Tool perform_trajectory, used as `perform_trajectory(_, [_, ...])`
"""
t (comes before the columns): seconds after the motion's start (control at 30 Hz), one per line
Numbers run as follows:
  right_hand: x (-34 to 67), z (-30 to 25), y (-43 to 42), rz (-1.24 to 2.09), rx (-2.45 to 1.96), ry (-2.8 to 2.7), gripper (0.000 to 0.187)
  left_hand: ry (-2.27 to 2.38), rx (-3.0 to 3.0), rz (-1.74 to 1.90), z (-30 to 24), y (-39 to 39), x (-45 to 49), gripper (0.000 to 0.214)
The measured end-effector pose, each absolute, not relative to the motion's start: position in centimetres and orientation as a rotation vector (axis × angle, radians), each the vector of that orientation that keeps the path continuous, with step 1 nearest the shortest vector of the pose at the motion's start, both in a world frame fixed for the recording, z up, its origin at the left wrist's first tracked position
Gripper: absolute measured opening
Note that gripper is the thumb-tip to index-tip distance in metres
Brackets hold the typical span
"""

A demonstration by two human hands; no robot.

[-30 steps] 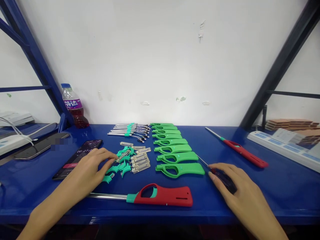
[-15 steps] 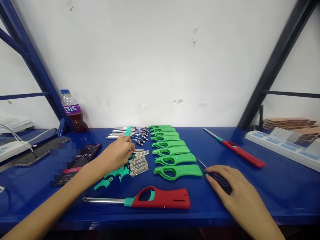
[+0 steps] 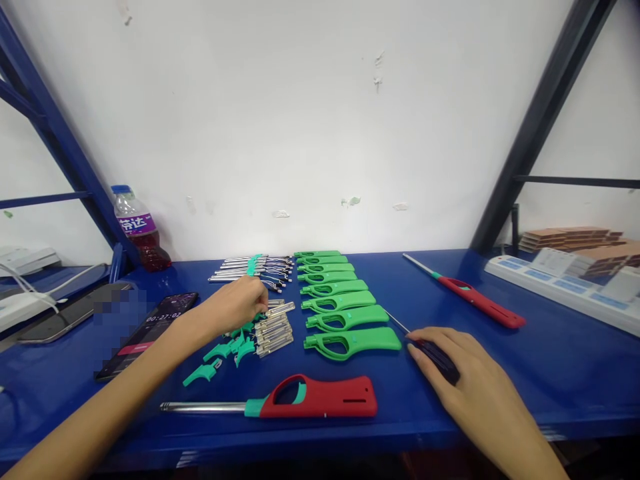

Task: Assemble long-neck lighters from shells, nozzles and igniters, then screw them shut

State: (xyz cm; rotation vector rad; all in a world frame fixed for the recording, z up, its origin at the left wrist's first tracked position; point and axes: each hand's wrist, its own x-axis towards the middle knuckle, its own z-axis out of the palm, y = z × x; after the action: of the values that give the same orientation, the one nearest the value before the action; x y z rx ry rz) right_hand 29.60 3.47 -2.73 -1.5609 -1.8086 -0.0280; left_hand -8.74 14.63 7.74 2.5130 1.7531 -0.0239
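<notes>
Left hand (image 3: 234, 307): fingers curled down, tips pressed together at the far edge of the small metal parts (image 3: 273, 330) mid-frame; can't tell if anything is pinched. Teal triggers (image 3: 220, 350) lie scattered just below my wrist. Right hand (image 3: 467, 377), lower right: draped flattish over the dark handle of the screwdriver (image 3: 436, 359), thin shaft poking out toward the green shells (image 3: 345, 300); loose cover, can't tell if it's really clamped. The shells run in a row up the centre, eight or so, all bare, no tube or trigger fitted. Metal tubes with wires (image 3: 250, 267) are bundled just beyond my left fingertips, also loose. My read: two done, namely the red lighter (image 3: 310, 399) at bottom centre and a second red lighter (image 3: 475, 303) well apart at right; the whole green batch is left. Only container is a bottle (image 3: 135, 230) at far left against the wall, cap on, reddish drink partway up. Phone (image 3: 150, 327) with a timer sits left of my forearm on the blue table (image 3: 550, 373).
</notes>
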Motion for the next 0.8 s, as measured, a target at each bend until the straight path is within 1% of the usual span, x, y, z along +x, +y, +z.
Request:
perform_trajectory(0.13, [29.6,-2.7,3.4,-0.013,-1.577,-1.808,0.031,1.794,2.400,-0.208,8.5,14.8,-8.2,0.034])
perform_trajectory(0.33, [29.6,-2.8,3.4,-0.033,-1.579,-1.804,0.031,1.816,2.323,-0.317,9.2,14.7,-7.4,0.035])
perform_trajectory(0.8, [29.8,-3.0,3.3,-0.018,-1.597,-1.803,0.029,1.966,2.411,-0.218,7.8,14.0,-7.2,0.034])
